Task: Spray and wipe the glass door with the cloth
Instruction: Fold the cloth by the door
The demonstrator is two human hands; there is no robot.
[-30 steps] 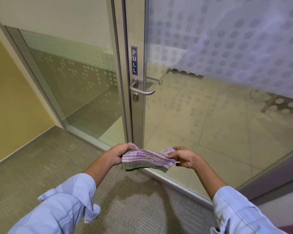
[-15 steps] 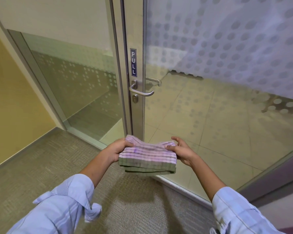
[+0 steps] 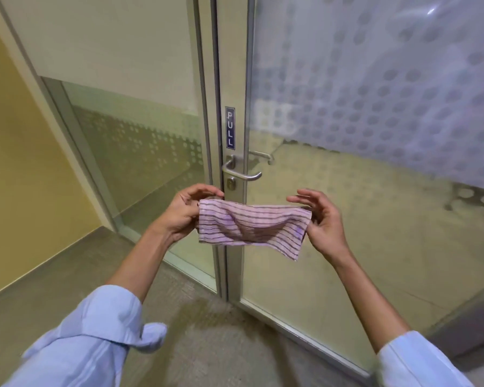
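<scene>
Striped pink cloth [image 3: 250, 226] hung stretched between the left hand [image 3: 186, 212] and right hand [image 3: 323, 219], each pinching an end, just below the door handle [image 3: 242, 170]. No spray bottle showed; the glass door [image 3: 361, 135] apparently awaited spraying and wiping.

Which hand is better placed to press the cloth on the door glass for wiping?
Probably the right hand: it holds the cloth end directly before the glass door. The left hand is before the side panel.

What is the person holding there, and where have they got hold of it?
A striped cloth, stretched between both hands: left hand grips its left end, right hand its right end.
</scene>
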